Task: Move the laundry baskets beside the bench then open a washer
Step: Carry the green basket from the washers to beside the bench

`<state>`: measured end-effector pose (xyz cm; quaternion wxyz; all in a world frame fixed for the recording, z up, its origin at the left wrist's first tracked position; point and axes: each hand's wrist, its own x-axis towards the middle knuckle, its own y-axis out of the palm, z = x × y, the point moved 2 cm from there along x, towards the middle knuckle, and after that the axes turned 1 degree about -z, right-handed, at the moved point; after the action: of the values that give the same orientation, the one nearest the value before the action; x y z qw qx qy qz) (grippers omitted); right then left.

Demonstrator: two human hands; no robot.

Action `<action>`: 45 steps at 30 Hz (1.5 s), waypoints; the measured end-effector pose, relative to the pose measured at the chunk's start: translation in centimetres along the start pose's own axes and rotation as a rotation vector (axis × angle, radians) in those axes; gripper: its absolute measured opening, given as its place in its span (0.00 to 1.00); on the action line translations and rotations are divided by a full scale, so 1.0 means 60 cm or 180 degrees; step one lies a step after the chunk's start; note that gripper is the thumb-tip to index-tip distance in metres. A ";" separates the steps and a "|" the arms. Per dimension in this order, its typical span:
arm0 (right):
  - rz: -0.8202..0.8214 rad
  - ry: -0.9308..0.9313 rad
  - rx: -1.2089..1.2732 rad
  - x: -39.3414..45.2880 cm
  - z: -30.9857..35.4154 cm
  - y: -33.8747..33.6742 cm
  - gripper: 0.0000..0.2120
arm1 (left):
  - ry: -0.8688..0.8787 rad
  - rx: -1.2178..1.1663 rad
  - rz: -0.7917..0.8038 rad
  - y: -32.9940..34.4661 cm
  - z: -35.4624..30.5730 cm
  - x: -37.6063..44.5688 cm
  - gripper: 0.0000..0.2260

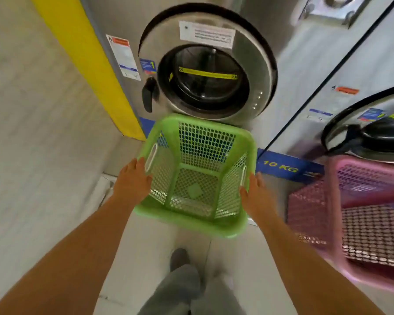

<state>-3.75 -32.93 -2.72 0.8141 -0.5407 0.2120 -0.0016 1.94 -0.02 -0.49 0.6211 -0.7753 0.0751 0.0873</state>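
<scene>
An empty green mesh laundry basket (195, 223) stands on the floor right in front of a steel washer (205, 64) whose round door is closed. My left hand (132, 180) lies against the basket's left rim by its handle slot, fingers stretched out. Against the right rim by the other handle rests my right hand (256, 194), also with fingers extended. Neither hand is visibly curled around the rim. A pink mesh basket (337, 212) sits to the right, in front of a second washer (373, 135). No bench is in view.
A yellow wall strip (89, 64) and pale tiled wall (32, 133) close off the left side. The washer's black door handle (148, 93) is on the door's left. My leg and shoe (180, 258) stand on the light floor behind the green basket.
</scene>
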 end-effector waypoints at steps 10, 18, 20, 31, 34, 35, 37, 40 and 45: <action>-0.0401 0.0326 0.0239 0.104 -0.028 0.081 0.35 | -0.0489 -0.0430 0.0122 0.097 0.048 0.113 0.32; -0.0677 0.0558 0.0760 0.110 -0.035 0.121 0.38 | -0.0814 -0.0618 -0.0130 0.135 0.046 0.138 0.34; -0.0733 0.0589 0.0850 0.108 -0.032 0.121 0.39 | -0.0911 -0.0598 -0.0193 0.134 0.049 0.134 0.34; -0.0690 0.0473 0.0956 0.015 -0.039 0.138 0.38 | -0.1322 -0.1108 -0.0200 0.131 0.068 -0.004 0.32; -0.0539 0.0325 0.1040 -0.015 -0.043 0.147 0.39 | -0.1638 -0.1208 -0.0266 0.142 0.086 -0.076 0.32; -0.0493 0.0219 0.1016 -0.027 -0.045 0.150 0.39 | -0.1749 -0.1264 -0.0316 0.147 0.091 -0.103 0.32; -0.0402 0.0097 0.0982 -0.050 -0.048 0.153 0.40 | -0.1948 -0.1362 -0.0412 0.156 0.097 -0.161 0.32; -0.0316 -0.0111 0.0970 -0.092 -0.049 0.162 0.39 | -0.2189 -0.1513 -0.0625 0.175 0.108 -0.250 0.32; -0.0073 -0.0481 0.0815 -0.153 -0.055 0.197 0.38 | -0.2651 -0.1673 -0.0724 0.218 0.135 -0.387 0.32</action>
<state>-15.91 -28.80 -11.04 0.8899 -0.4334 0.1421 0.0028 -23.93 5.24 -9.32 0.3877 -0.8080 -0.2885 0.3369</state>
